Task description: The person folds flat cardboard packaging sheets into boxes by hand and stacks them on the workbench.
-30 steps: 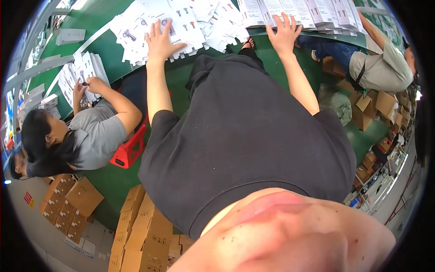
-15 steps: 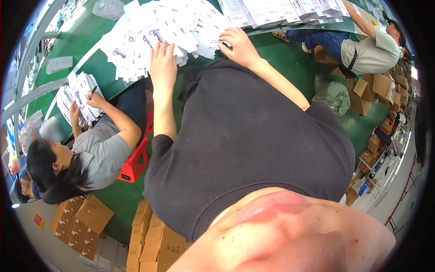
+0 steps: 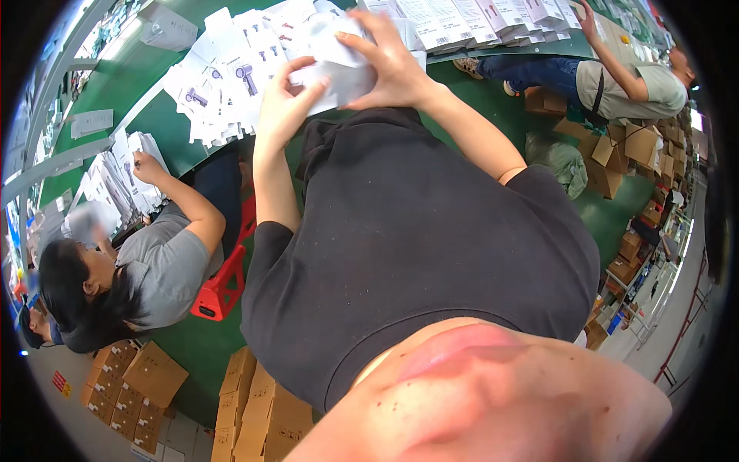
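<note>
Both my hands hold one flat white carton sheet (image 3: 335,73) just above the near edge of the green table (image 3: 131,92). My left hand (image 3: 285,100) grips its left end with the fingers curled over the top. My right hand (image 3: 389,61) covers its right end from above. Behind the sheet lies a spread of several more flat white cartons (image 3: 231,73) printed with a small purple device. My dark shirt fills the middle of the view below the hands.
A seated person in a grey shirt (image 3: 165,266) on my left handles a white stack (image 3: 127,173) beside a red stool (image 3: 223,281). Another person (image 3: 616,77) reaches toward white boxes (image 3: 477,15) at the far right. Brown cardboard boxes (image 3: 254,416) stand on the floor.
My hands were flat and apart on the spread of cartons. They have come together and lifted one white sheet toward me. The view has also shifted down and closer.
</note>
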A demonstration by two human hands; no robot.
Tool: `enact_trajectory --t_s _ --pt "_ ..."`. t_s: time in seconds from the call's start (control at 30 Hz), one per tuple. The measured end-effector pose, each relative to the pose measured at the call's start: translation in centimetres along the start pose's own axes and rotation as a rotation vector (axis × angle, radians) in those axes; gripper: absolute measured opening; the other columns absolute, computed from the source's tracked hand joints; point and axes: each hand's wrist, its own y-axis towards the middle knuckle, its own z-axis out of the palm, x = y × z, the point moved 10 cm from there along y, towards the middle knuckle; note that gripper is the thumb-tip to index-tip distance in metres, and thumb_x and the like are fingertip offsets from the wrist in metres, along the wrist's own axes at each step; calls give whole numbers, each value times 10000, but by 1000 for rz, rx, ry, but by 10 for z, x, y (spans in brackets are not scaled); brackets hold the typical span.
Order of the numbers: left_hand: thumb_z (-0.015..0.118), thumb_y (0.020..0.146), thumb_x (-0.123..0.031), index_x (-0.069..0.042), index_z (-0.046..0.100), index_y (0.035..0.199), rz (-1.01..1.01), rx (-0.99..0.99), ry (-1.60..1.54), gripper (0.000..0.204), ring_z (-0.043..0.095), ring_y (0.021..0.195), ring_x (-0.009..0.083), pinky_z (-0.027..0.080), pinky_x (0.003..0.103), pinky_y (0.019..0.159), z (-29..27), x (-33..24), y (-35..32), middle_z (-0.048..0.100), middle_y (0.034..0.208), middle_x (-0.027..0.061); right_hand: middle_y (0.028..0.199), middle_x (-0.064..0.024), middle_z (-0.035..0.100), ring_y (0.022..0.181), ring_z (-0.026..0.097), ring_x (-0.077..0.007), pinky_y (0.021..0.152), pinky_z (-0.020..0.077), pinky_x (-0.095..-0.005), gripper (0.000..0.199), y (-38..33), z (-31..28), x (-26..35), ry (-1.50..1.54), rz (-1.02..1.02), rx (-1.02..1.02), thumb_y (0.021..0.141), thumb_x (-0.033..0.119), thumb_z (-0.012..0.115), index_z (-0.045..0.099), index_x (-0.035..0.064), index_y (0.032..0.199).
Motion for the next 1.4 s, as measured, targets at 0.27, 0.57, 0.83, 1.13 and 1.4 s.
enact_trajectory --t_s 0.27,0.57,0.83,1.13,1.4 --pt "796 752 -153 -44 482 1402 899 -233 -204 731 580 1218 290 467 368 1003 2 -69 -18 530 1441 212 1412 -164 514 1085 626 -243 879 521 -316 728 -4 -5 -15 726 227 -141 800 292 774 493 94 1441" --pt "580 919 -139 -49 510 1357 821 -180 -266 453 488 1326 294 361 389 1119 44 -78 -7 525 1445 172 1265 -123 598 948 574 -185 721 420 -264 463 -9 -17 -23 918 689 -169 911 141 592 550 43 1361" --pt "457 953 -75 -21 517 1289 832 -208 -163 345 497 1290 285 366 364 1085 56 -73 5 544 1391 157 1233 -125 582 887 573 -125 637 457 -203 419 -29 -2 -36 811 784 -206 922 131 542 553 38 1331" --pt "579 927 -77 -88 544 1377 695 -65 -36 452 494 1318 297 365 355 1108 65 -52 24 534 1423 147 1253 -112 568 1106 544 -230 998 387 -299 464 -31 2 -47 816 722 -127 868 89 557 553 59 1331" --pt "770 794 -102 -82 581 1362 799 -74 213 599 526 1313 306 404 414 1104 68 -64 1 563 1418 125 1207 -121 622 1067 618 -287 900 501 -335 510 -20 -32 -18 494 582 -81 780 148 686 584 75 1275"
